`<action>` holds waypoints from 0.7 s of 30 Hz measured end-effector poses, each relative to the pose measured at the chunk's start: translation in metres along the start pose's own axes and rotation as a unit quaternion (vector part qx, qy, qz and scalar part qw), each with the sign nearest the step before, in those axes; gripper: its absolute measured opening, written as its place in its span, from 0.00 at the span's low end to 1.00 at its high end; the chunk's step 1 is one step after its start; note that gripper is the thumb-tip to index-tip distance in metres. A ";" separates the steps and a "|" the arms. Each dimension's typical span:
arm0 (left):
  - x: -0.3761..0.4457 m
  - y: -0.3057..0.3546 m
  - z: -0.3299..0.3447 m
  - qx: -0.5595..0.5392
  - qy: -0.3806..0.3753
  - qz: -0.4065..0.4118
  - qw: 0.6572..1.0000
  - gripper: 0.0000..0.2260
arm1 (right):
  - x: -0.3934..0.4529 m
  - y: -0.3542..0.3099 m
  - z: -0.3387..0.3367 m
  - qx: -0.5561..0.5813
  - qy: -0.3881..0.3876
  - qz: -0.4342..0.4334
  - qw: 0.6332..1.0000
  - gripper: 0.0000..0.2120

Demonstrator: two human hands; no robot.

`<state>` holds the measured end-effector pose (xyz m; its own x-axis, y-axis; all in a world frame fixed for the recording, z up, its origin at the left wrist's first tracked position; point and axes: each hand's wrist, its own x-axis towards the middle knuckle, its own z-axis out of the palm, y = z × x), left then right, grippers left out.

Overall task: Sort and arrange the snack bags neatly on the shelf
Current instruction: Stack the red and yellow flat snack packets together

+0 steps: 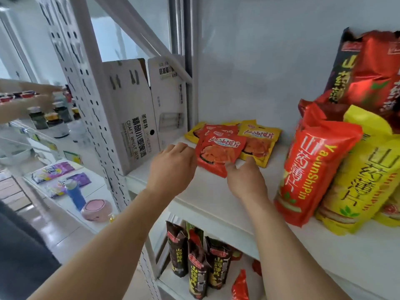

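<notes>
Two bare hands work at the white shelf (207, 198). Left hand (173, 167), at 9 o'clock of a small red snack bag (219, 153), fingers curled against the bag's left edge; whether they pinch it cannot be told. Right hand (245, 180), at 6 o'clock of the same bag, thumb and fingers touching its lower corner, grip likewise unclear. Bag lies tilted atop a short stack of red packets (218, 129), with yellow snack bags (259, 141) just beside at 3 o'clock. Large red bag (311, 169) and large yellow bag (363, 182) lean upright at far right, dark and red bags (368, 72) behind them. White cardboard boxes (134, 113) stand at 10 o'clock. Lower shelf holds dark upright bags (197, 260).
</notes>
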<state>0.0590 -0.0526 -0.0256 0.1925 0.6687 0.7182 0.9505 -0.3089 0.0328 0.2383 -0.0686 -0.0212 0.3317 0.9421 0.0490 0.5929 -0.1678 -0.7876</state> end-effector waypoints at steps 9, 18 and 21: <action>0.096 -0.042 0.066 -0.086 -0.100 -0.110 0.985 0.15 | 0.074 -0.024 0.043 -0.044 0.098 0.075 0.991 0.29; 0.159 -0.065 0.132 -0.242 -0.155 -0.200 0.937 0.14 | 0.112 -0.046 0.067 -0.178 0.149 0.096 0.968 0.31; 0.167 -0.068 0.141 -0.266 -0.150 -0.223 0.926 0.15 | 0.119 -0.048 0.070 -0.180 0.132 0.111 0.968 0.31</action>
<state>0.0609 0.1760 -0.0061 -0.0561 0.9431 0.3276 0.7129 -0.1919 0.6745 0.1978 0.0717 -0.0204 0.6288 0.7717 0.0957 0.6864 -0.4931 -0.5345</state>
